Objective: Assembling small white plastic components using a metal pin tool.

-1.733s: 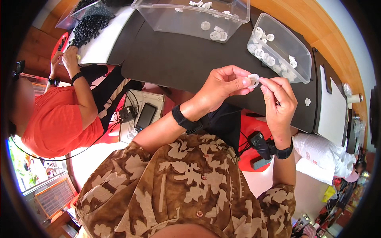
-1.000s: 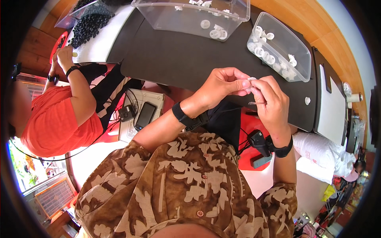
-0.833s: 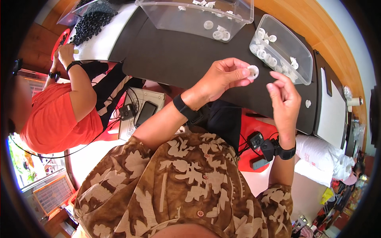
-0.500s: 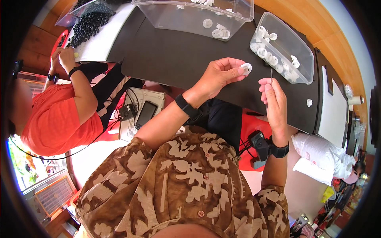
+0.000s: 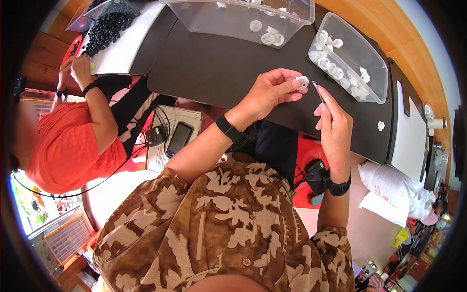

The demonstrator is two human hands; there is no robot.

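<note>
Between the thumb and fingers of my left hand (image 5: 268, 93) is a small round white plastic part (image 5: 302, 83), held by its edge above the dark table. My right hand (image 5: 335, 122) closes on a slim grey metal tool (image 5: 316, 89), whose exact kind I cannot make out. Its narrow tip points up toward the white part, close to it but seemingly apart. Fingers cover the tool's lower end. Similar white round parts (image 5: 332, 68) lie in the clear plastic bin (image 5: 378, 65) just beyond my right hand.
A larger clear bin (image 5: 219, 24) with white parts stands at the back. One loose white piece (image 5: 381, 126) lies on the dark table (image 5: 214, 63) at right. To the left, a co-worker in a red shirt (image 5: 73, 146) handles things beside a heap of black pieces (image 5: 109, 31).
My right hand has moved left and tilted, bringing the metal tool's tip near the white part. My left hand stays almost in place, the part still pinched.
</note>
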